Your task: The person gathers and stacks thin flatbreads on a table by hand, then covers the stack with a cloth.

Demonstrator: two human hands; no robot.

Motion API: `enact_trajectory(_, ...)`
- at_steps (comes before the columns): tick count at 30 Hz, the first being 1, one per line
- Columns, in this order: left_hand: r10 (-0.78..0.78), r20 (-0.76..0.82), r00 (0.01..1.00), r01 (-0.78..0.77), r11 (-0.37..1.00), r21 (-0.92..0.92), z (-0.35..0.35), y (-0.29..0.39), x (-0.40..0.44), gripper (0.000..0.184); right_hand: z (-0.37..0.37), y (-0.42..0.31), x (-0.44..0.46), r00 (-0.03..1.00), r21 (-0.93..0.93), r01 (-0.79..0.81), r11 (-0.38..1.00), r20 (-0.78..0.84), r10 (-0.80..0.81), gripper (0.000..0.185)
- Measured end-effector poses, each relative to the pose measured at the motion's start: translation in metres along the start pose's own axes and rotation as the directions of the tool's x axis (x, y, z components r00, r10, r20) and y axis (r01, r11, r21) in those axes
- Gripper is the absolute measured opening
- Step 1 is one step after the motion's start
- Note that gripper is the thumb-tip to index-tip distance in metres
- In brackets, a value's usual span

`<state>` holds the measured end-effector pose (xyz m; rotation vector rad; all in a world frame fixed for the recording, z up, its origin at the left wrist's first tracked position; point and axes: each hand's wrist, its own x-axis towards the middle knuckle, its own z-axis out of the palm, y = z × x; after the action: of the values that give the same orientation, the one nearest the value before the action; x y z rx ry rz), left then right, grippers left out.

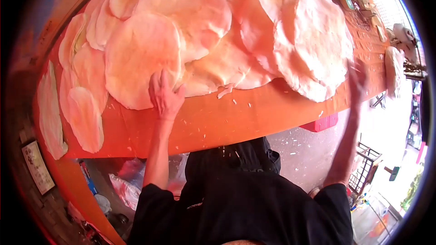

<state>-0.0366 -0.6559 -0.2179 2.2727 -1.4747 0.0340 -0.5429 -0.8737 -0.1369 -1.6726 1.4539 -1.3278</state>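
I'm resting my left hand [166, 96], loosely open, on a round sheet [141, 54] lying left on the orange table [222, 120]; my right hand [359, 76] is blurring beside the right-side sheets [320, 41], how open I can't tell.

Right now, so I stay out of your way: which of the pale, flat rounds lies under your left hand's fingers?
The large, pale, flat round left of centre on the orange table; the fingers of your left hand lie on this one alone.

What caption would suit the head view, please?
Left hand on a pale round sheet, others overlapping across an orange table.
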Motion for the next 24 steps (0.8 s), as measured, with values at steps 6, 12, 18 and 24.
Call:
enact_trajectory(6, 0.129, 0.015, 0.992, -0.13, 0.989, 0.069, 0.021, -0.001, 0.03, 0.071, 0.29, -0.073, -0.076, 0.575, 0.24, -0.761, 0.603, 0.681, 0.455, 0.048)
enact_trajectory(12, 0.25, -0.094, 0.964, -0.247, 0.968, 0.044, 0.002, -0.026, 0.026, 0.06, 0.38, -0.059, -0.064, 0.514, 0.317, -0.853, 0.414, 0.648, 0.562, 0.036)
enact_trajectory(18, 0.131, -0.26, 0.957, -0.125, 0.991, 0.04, -0.017, -0.045, 0.037, 0.053, 0.346, -0.176, 0.025, 0.997, 0.244, -0.042, 0.969, 0.079, 0.024, 0.024)
enact_trajectory(24, 0.152, -0.245, 0.957, -0.13, 0.986, 0.103, -0.024, -0.088, 0.062, 0.033, 0.138, -0.151, 0.116, 0.978, 0.427, -0.16, 0.89, 0.188, 0.086, 0.025)
